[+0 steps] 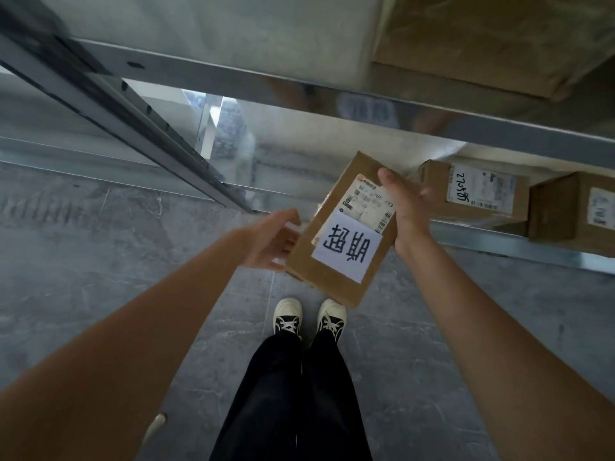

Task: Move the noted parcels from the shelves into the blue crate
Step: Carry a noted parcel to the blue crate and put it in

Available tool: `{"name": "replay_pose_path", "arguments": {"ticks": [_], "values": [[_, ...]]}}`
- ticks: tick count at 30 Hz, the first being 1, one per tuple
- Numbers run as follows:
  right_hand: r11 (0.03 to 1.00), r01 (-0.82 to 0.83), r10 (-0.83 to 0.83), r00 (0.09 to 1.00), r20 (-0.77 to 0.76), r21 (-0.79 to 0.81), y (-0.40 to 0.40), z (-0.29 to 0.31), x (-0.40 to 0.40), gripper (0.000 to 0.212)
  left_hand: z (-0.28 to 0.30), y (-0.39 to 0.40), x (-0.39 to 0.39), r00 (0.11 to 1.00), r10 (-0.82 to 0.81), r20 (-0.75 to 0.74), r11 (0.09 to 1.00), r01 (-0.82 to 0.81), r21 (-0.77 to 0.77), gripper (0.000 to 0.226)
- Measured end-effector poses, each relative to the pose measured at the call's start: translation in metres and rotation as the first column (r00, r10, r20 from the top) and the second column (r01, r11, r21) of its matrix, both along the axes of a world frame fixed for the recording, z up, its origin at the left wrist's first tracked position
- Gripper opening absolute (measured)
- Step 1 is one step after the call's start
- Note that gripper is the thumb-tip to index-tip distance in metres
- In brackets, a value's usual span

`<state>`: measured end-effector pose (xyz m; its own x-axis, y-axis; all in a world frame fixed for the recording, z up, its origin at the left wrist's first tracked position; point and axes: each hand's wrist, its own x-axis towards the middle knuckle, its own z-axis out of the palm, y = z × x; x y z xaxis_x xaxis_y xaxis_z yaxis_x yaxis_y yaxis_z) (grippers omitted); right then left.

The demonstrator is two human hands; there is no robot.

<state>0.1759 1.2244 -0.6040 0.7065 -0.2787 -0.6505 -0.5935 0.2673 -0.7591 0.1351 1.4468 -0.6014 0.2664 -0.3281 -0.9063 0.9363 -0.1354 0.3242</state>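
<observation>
Cardboard parcel (339, 234) with a white handwritten note sits between our hands above our shoes, left hand (273, 241) gripping its nine o'clock edge, right hand (407, 207) curled over its two o'clock corner.

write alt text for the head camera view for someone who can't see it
Seen from above, a person holds a small cardboard parcel between both hands, the left hand at its near-left edge and the right hand gripping its far-right side; a white handwritten note is taped beside its shipping label. Two more boxes sit on a metal shelf to the right, above grey floor tiles and the person's sneakers.
</observation>
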Motion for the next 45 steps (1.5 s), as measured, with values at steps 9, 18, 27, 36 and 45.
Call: {"name": "replay_pose_path", "arguments": {"ticks": [9,18,27,36,45], "values": [[0.988,-0.084,0.104,0.982,-0.156,0.127,0.042,-0.017,-0.034,0.095,-0.022,-0.034,-0.022,0.824,0.475,0.308,0.864,-0.503,0.013,0.079],[0.985,-0.111,0.127,0.985,-0.115,0.135,0.052,-0.001,-0.057,0.069,-0.009,-0.028,-0.032,0.774,0.527,0.352,0.822,-0.569,0.022,0.090],[0.996,-0.024,0.038,0.988,-0.150,0.091,0.035,0.076,-0.093,0.045,0.054,-0.042,-0.058,0.847,0.427,0.315,0.878,-0.472,0.078,0.103],[0.975,0.191,-0.179,0.978,-0.109,0.109,-0.010,0.150,-0.155,0.036,0.144,-0.092,-0.087,0.904,0.217,0.368,0.967,-0.251,0.047,0.060],[0.916,0.387,-0.391,0.920,0.027,0.105,-0.093,0.193,-0.215,0.043,0.188,-0.178,-0.102,0.920,-0.114,0.374,0.990,0.137,-0.034,0.059]]}}
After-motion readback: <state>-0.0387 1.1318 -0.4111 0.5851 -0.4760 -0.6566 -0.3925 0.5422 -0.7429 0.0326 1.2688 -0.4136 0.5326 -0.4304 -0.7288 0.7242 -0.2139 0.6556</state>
